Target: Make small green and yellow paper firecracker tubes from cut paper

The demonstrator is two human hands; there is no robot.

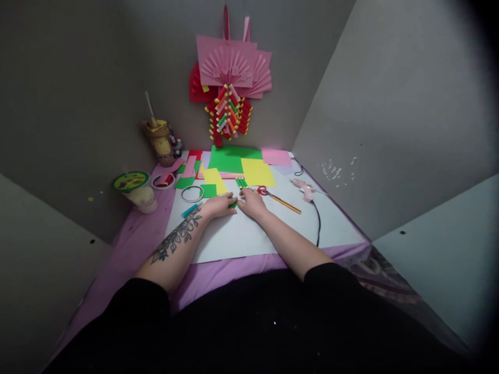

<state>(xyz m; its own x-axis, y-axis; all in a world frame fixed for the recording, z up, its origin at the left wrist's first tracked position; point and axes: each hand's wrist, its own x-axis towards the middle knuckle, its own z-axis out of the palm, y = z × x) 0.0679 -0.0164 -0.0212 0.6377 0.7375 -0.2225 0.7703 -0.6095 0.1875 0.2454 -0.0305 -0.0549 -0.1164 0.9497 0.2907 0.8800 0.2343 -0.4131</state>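
My left hand (222,205) and my right hand (252,202) meet low over the white sheet (249,234) on the table. Between their fingertips is a small piece of green paper (233,201), partly covered by my fingers. Both hands have their fingers bent onto it. Just beyond them lie several small green paper rolls (241,182). Red-handled scissors (262,190) and a yellow pencil (287,204) lie to the right of my right hand. Near my left forearm are a teal stick-like tool (189,210) and a ring-shaped roll of tape (192,194).
Green (234,158), yellow (259,172) and pink (276,157) paper sheets cover the back. A pink glue gun (306,191) with a black cord lies right. A lidded tub (136,192) stands left. Paper fans and firecracker decorations (228,62) hang on the wall.
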